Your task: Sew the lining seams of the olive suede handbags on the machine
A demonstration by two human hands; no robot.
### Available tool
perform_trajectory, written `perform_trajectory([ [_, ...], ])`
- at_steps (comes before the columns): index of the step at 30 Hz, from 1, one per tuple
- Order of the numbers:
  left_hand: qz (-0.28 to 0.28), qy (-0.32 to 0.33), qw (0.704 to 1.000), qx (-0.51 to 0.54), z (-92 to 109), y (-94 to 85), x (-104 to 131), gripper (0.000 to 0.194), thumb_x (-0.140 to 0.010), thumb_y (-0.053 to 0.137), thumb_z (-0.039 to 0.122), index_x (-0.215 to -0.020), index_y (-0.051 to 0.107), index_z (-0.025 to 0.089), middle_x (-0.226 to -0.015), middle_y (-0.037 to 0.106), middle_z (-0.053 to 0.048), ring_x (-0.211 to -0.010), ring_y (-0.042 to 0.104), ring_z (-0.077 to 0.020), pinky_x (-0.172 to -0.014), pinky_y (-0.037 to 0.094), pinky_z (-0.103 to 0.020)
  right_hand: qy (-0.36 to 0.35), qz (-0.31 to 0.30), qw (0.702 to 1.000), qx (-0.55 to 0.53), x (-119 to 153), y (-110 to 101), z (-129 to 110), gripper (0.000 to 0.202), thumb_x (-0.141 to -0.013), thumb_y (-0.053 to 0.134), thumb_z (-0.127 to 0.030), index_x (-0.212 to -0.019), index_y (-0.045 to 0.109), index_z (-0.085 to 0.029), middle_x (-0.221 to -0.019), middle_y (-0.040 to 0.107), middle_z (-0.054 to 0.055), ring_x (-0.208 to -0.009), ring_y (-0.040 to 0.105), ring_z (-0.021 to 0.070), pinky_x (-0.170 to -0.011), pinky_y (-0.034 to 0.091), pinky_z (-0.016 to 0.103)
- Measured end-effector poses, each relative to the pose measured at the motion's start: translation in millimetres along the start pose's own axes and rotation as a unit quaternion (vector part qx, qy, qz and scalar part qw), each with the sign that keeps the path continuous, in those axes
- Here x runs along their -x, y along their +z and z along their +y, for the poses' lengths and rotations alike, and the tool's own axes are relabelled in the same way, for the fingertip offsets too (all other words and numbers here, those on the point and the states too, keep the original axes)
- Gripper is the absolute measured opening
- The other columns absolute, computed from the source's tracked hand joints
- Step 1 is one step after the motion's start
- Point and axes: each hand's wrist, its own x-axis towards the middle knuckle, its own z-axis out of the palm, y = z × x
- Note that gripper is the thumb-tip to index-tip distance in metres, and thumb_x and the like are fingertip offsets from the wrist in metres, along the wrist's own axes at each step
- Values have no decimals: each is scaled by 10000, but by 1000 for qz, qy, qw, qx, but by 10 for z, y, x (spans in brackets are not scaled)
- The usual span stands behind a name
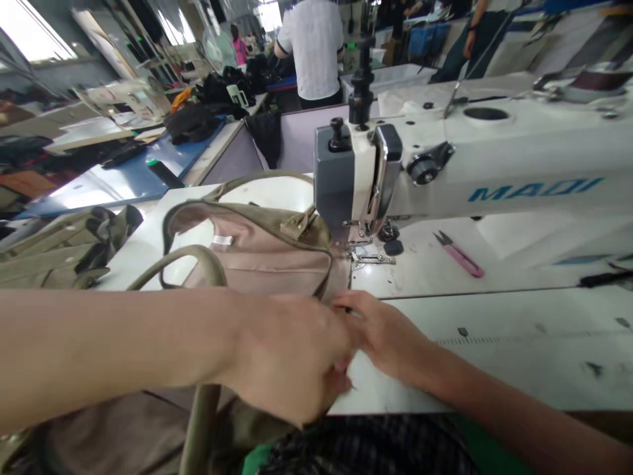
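Observation:
An olive bag with a pinkish-brown lining (267, 264) lies on the white sewing table, its right edge beside the needle area of a sewing machine (366, 198). My left hand (297, 353) reaches across the bag, its fingers curled at the bag's edge just in front of the machine; what they grip is hidden. Touching it from the right, my right hand (386, 333) has its fingers bent over the same edge, partly covered by the left. A rounded olive handle (205, 264) loops up behind my left forearm and shows again below it.
Pink-handled thread snips (459, 254) lie right of the needle. More olive fabric (74, 244) is piled at the left. Behind stand a thread cone (165, 173) on a blue table (133, 178) and a person in a white shirt (314, 49).

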Motion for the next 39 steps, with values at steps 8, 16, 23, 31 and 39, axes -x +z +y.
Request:
perform_trajectory([
  [8, -17, -62, 991, -116, -322, 385, 62, 532, -879, 483, 291, -1365, 424, 81, -898, 682, -133, -694, 617, -262, -664, 445, -404, -28, -11, 999, -43, 171, 65, -330, 252, -928, 448, -52, -1081, 646, -78, -1042, 654, 140, -1116, 547, 250, -1003, 474, 394],
  [16, 104, 31, 992, -60, -295, 746, 85, 375, -883, 392, 111, -1222, 551, 123, -1235, 591, -137, -1121, 547, -247, -957, 416, -402, 84, 114, 969, -205, 76, 32, -333, 432, -744, 395, 31, -964, 696, -188, -991, 688, 72, -1029, 634, 190, -891, 536, 336],
  [23, 112, 19, 989, -91, -276, 691, 18, 399, -953, 366, 200, -1324, 472, 101, -1369, 511, -143, -1228, 480, -264, -1044, 327, -416, 203, 194, 948, -150, -46, 131, -150, 409, -762, 452, 0, -997, 696, -230, -1071, 647, 69, -994, 638, 197, -820, 564, 327],
  [31, 88, -83, 992, -46, -338, 773, -22, 641, -815, 444, 169, -1434, 340, 35, -1419, 458, -194, -1243, 474, -297, -1011, 334, -433, 293, 195, 925, -144, 5, 53, -114, 438, -762, 480, -53, -1141, 633, -209, -958, 682, 58, -869, 664, 187, -732, 578, 306],
  [39, 98, -64, 992, 56, -338, 805, 10, 825, -701, 427, 65, -1491, 190, 79, -1537, 307, -143, -1409, 291, -230, -1101, 225, -452, 318, 181, 904, -220, -103, 62, -29, 391, -810, 495, -100, -1185, 579, -174, -1130, 660, 110, -895, 683, 181, -808, 583, 338],
])
